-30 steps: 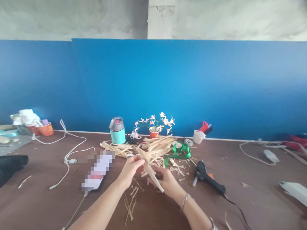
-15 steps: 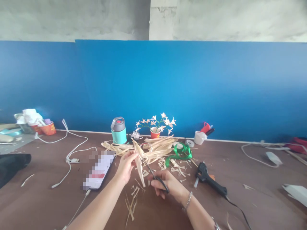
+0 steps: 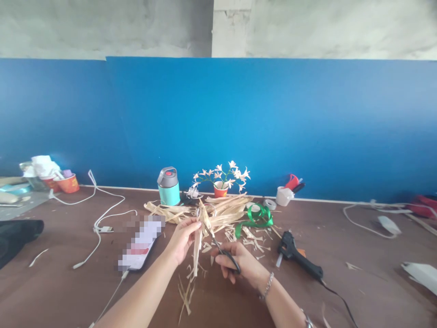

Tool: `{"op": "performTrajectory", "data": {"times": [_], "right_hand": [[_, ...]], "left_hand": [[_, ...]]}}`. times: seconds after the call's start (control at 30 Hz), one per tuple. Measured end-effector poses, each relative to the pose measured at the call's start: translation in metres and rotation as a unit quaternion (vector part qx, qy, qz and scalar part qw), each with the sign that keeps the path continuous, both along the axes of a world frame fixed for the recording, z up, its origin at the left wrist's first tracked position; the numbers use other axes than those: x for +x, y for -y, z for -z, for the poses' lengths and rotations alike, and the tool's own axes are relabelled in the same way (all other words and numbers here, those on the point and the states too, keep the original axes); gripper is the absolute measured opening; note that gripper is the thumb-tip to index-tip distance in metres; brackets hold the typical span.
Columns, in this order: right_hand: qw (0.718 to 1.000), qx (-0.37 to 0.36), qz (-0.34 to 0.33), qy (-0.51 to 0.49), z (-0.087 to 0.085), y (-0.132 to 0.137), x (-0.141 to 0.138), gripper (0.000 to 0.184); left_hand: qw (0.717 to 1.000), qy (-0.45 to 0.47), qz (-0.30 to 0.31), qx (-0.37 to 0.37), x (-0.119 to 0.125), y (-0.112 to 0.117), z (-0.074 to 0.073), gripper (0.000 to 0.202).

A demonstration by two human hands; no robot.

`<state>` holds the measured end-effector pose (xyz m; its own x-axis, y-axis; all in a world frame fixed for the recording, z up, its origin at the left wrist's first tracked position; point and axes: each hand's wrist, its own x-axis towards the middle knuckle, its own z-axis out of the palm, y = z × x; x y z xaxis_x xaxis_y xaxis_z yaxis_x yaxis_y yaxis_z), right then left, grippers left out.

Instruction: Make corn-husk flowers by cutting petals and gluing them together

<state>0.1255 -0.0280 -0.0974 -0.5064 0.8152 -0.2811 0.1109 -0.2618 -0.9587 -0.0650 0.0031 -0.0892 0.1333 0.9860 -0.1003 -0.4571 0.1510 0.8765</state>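
Observation:
Between the thumb and fingers of my left hand (image 3: 184, 238) is a long strip of dried husk (image 3: 197, 255), hanging down toward the table. My right hand (image 3: 235, 262) is closed on the handles of a pair of black-handled scissors (image 3: 218, 245), whose blades point up and left at the strip. Behind my hands lies a pile of pale dried husks (image 3: 225, 212). Small cut scraps (image 3: 186, 294) are scattered below and to the right of my hands. A red paper cup (image 3: 221, 191) with white flowers (image 3: 235, 172) on green stems stands behind the pile.
A smartphone (image 3: 143, 246) on a charging cable lies left of my hands. Green ribbon (image 3: 256, 216) and a tape roll (image 3: 270, 204) lie right of the pile. A black glue gun (image 3: 298, 257) rests farther right. At the back stand a turquoise flask (image 3: 169, 193) and a white cup (image 3: 284, 197).
My left hand has shifted slightly right, and the husk strip has turned to hang more upright. The scissor blades have moved a little; my right hand stays nearly in place.

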Motion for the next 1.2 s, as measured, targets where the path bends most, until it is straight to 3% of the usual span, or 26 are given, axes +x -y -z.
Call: {"op": "performTrajectory", "data": {"times": [0.87, 1.2], "right_hand": [[1.000, 0.022, -0.007, 0.017, 0.0050, -0.0008, 0.0018, 0.039], [0.999, 0.029, -0.016, 0.032, 0.0043, -0.0011, 0.0020, 0.038]], "left_hand": [[1.000, -0.004, -0.014, -0.026, 0.0000, 0.0022, -0.0086, 0.013], [1.000, 0.002, -0.005, -0.020, -0.0031, -0.0028, 0.0004, 0.008]]}}
